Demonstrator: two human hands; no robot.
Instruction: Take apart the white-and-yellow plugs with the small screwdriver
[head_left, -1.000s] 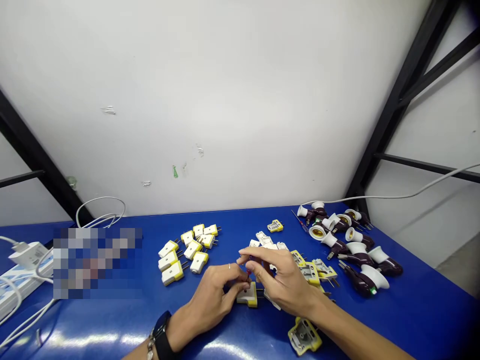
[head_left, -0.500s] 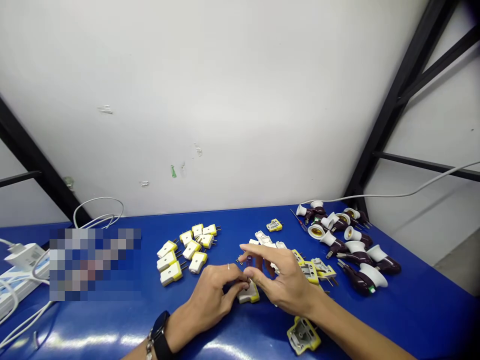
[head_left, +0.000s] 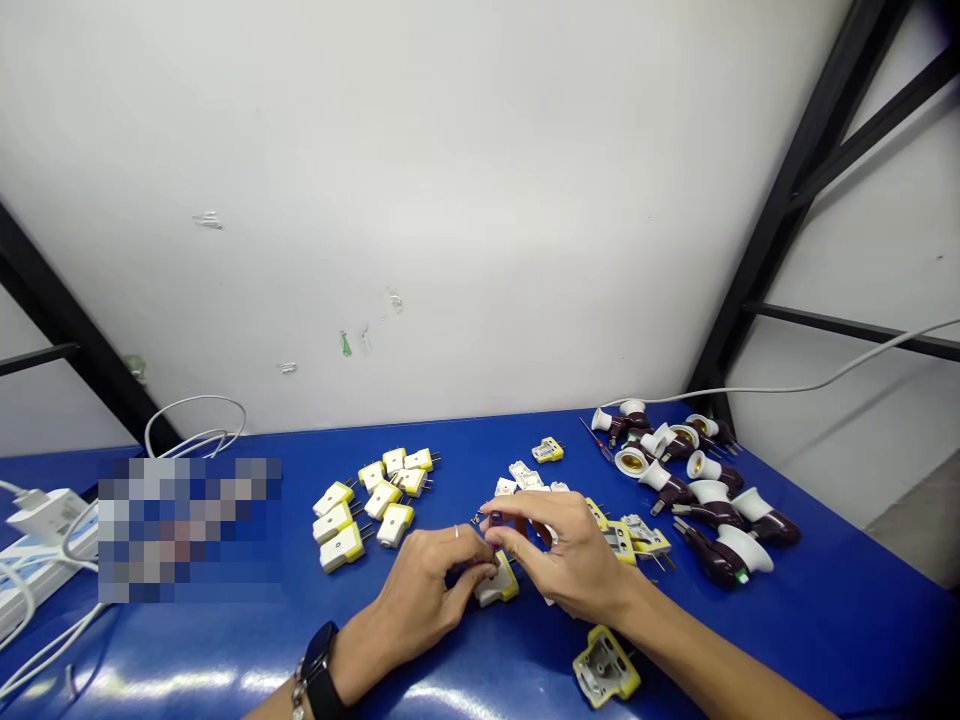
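My right hand (head_left: 566,545) pinches the purple handle of a small screwdriver (head_left: 496,519) between thumb and forefinger, with the tool standing upright. Just below it, a white and yellow plug (head_left: 496,588) lies on the blue table. My left hand (head_left: 431,585) has its thumb and fingers closed together over the top of this plug, close to the screwdriver's lower end. What sits between those fingertips is hidden. Beyond my hands lie a few tiny screws (head_left: 475,518). An open plug half (head_left: 604,668) rests near my right forearm.
Several closed plugs (head_left: 341,548) are grouped at left. White covers (head_left: 525,475) and open yellow halves (head_left: 621,540) lie behind my right hand. Maroon and white lamp holders (head_left: 720,555) and another screwdriver (head_left: 598,440) are at right. Cables and a power strip (head_left: 45,560) occupy the left edge.
My right thumb and forefinger, looser and farther apart before, have closed in on the screwdriver handle. My left hand stays in place over the plug.
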